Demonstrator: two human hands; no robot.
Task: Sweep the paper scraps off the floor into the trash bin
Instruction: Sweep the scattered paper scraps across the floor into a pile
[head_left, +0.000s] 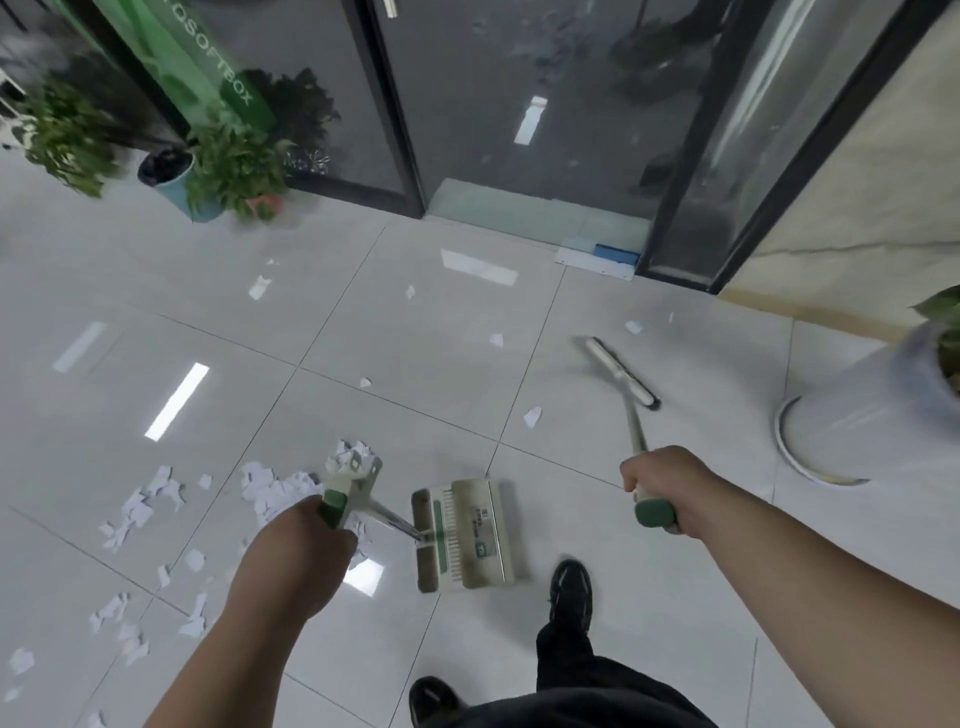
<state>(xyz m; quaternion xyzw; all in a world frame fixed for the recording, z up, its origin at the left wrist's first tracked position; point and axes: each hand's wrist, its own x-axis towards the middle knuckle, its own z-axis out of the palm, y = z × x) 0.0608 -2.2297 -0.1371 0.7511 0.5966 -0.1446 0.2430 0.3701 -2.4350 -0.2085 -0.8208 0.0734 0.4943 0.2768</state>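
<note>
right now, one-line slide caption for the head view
Sweeping up: left hand holds a dustpan, right hand grips a broom over white tiles strewn with paper scraps.

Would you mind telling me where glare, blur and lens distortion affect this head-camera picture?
Head view: ceiling lights glare as bright strips on the glossy floor; motion blur smears the broom head and the potted plants; the wide-angle lens bends the door frame and tile seams; the dustpan and the paper scraps nearby look fairly sharp.
</note>
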